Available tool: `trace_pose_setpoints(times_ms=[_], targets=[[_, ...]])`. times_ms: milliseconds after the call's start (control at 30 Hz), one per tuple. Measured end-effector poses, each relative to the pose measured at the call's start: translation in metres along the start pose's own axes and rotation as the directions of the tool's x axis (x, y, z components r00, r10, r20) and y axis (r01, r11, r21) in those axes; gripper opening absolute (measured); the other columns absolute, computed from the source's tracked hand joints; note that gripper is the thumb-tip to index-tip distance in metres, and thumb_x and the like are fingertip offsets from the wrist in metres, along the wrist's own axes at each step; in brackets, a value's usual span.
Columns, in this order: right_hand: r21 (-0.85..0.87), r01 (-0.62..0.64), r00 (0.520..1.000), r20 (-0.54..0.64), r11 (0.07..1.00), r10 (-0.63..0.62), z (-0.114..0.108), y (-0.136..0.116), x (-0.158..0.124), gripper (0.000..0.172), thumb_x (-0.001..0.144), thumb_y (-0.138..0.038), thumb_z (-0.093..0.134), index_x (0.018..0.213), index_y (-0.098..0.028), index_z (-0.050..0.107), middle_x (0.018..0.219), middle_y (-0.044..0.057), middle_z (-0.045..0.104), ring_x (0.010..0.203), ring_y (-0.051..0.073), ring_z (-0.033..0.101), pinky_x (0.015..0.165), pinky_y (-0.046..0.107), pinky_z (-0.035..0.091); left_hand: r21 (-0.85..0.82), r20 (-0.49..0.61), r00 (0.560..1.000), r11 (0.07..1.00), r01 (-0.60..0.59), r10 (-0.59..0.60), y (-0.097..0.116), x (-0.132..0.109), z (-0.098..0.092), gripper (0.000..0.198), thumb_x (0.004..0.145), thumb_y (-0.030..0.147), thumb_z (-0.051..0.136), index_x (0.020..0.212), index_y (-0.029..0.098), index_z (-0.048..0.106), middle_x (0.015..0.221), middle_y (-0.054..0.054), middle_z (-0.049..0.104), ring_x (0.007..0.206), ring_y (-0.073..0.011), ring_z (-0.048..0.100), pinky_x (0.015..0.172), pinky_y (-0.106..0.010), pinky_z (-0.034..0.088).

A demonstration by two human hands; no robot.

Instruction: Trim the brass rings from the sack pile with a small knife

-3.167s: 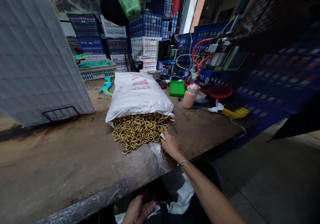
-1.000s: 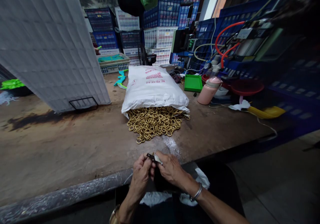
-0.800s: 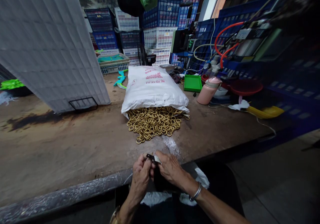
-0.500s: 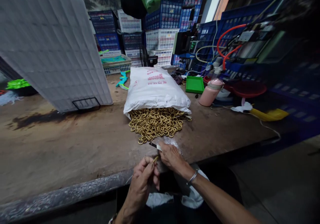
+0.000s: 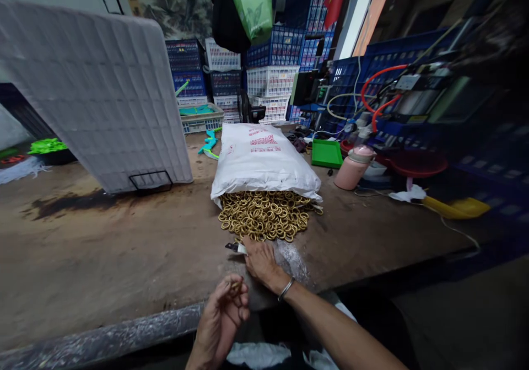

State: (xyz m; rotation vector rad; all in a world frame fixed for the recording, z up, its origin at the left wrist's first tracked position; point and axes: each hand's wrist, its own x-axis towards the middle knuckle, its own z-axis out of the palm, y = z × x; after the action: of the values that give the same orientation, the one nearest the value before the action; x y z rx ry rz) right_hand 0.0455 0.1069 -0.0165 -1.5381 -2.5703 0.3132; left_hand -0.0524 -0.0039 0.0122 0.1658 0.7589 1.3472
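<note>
A heap of brass-coloured rings (image 5: 264,218) spills from the mouth of a white sack (image 5: 264,163) lying on the table. My right hand (image 5: 261,261) reaches to the front edge of the heap, its fingertips beside the nearest rings. In that same hand is a small knife (image 5: 236,247) with a dark tip and a pale handle, pointing left. Closer to the table's edge, my left hand (image 5: 223,309) is raised with the palm turned inward. Its thumb and fingers pinch a brass ring (image 5: 235,287), which the fingers partly cover.
A large pale padded panel (image 5: 107,105) stands on the left of the table (image 5: 103,254). Right of the sack are a green tray (image 5: 326,153), a pink bottle (image 5: 354,167) and a yellow scoop (image 5: 458,207). Stacked crates (image 5: 273,80) fill the back. Clear plastic (image 5: 291,257) lies by my right forearm.
My right hand has moved away from my left, forward and leftward to the heap, with the knife. My left hand has drawn slightly back, still holding a ring. The view has tilted up.
</note>
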Motion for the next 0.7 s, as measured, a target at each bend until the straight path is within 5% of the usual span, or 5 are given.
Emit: trace_pose_setpoints(times_ms=[167, 333, 500, 700], targets=[[0.03, 0.028, 0.996, -0.08, 0.999, -0.025, -0.002, 0.018, -0.016, 0.024, 0.077, -0.014, 0.04, 0.099, -0.019, 0.049, 0.084, 0.006, 0.061, 0.076, 0.018, 0.053, 0.066, 0.027, 0.029, -0.065, -0.045, 0.997, 0.996, 0.053, -0.056, -0.001, 0.005, -0.004, 0.021, 0.065, 0.028, 0.068, 0.057, 0.013, 0.055, 0.071, -0.004, 0.059, 0.06, -0.0107, 0.053, 0.051, -0.021, 0.041], [0.327, -0.084, 0.985, -0.117, 0.941, 0.129, -0.014, 0.044, -0.025, 0.012, 0.077, -0.018, 0.039, 0.077, -0.019, 0.051, 0.062, 0.0, 0.053, 0.057, 0.012, 0.045, 0.054, 0.024, 0.025, 0.079, -0.121, 0.993, 0.997, 0.015, -0.005, -0.006, 0.013, 0.003, 0.026, 0.061, 0.034, 0.071, 0.072, 0.015, 0.057, 0.066, 0.001, 0.057, 0.052, -0.0068, 0.049, 0.042, -0.016, 0.033], [0.726, -0.11, 0.959, -0.101, 0.679, 0.263, -0.021, 0.065, -0.026, 0.019, 0.075, -0.027, 0.039, 0.06, -0.019, 0.044, 0.055, -0.005, 0.041, 0.054, 0.01, 0.037, 0.053, 0.021, 0.029, 0.398, -0.088, 0.98, 0.908, -0.127, 0.176, -0.015, 0.027, 0.015, 0.037, 0.061, 0.041, 0.069, 0.084, 0.017, 0.052, 0.06, 0.004, 0.053, 0.038, -0.0039, 0.038, 0.032, -0.015, 0.024], [0.893, -0.217, 0.943, 0.089, 0.394, 0.319, -0.029, 0.066, -0.035, 0.016, 0.072, -0.032, 0.044, 0.064, -0.018, 0.044, 0.049, -0.009, 0.03, 0.042, 0.006, 0.025, 0.041, 0.019, 0.019, 0.588, -0.062, 0.97, 0.793, -0.156, 0.236, -0.021, 0.045, 0.027, 0.035, 0.063, 0.042, 0.063, 0.085, 0.017, 0.051, 0.055, 0.006, 0.05, 0.034, -0.0028, 0.032, 0.033, -0.015, 0.022]])
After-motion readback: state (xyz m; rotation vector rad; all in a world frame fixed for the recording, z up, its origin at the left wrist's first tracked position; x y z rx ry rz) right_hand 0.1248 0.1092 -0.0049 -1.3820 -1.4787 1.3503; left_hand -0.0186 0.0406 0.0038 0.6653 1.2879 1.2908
